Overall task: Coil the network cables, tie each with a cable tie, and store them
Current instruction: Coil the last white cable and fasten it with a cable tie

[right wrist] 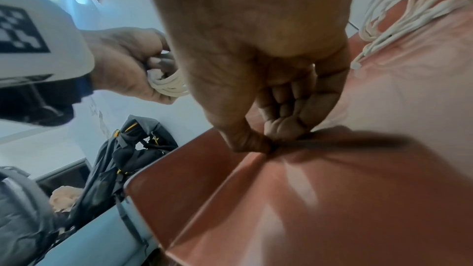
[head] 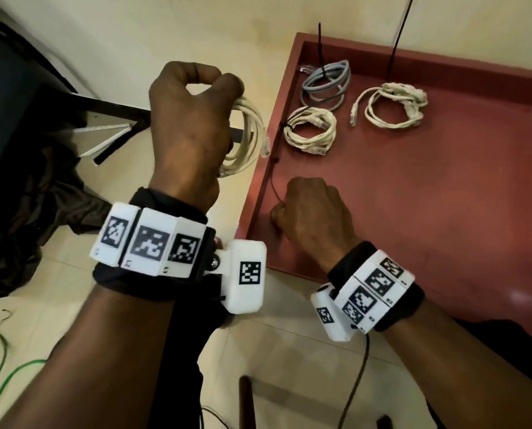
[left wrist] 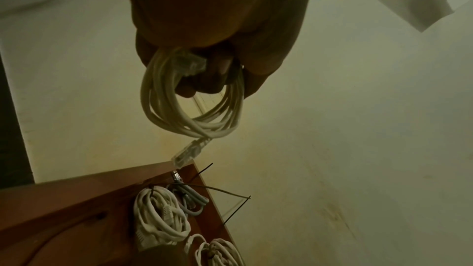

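My left hand [head: 193, 97] is raised left of the tray and grips a coiled white network cable [head: 246, 134], whose clear plug [left wrist: 187, 153] dangles below the loops [left wrist: 184, 108]. My right hand [head: 308, 205] is down inside the red-brown tray [head: 444, 243] near its left wall, where thumb and forefinger pinch a thin black cable tie [head: 274, 187]. In the right wrist view that tie [right wrist: 332, 143] lies blurred along the tray floor. Three coiled cables lie at the tray's far end: a grey one [head: 326, 85], a white one [head: 311, 131] and another white one [head: 394, 103], with black ties sticking up.
A dark bag [head: 26, 181] and a black bar [head: 113, 106] lie on the pale floor to the left. A green wire [head: 11, 376] runs along the floor at the lower left. A dark backpack [right wrist: 122, 149] leans against the wall.
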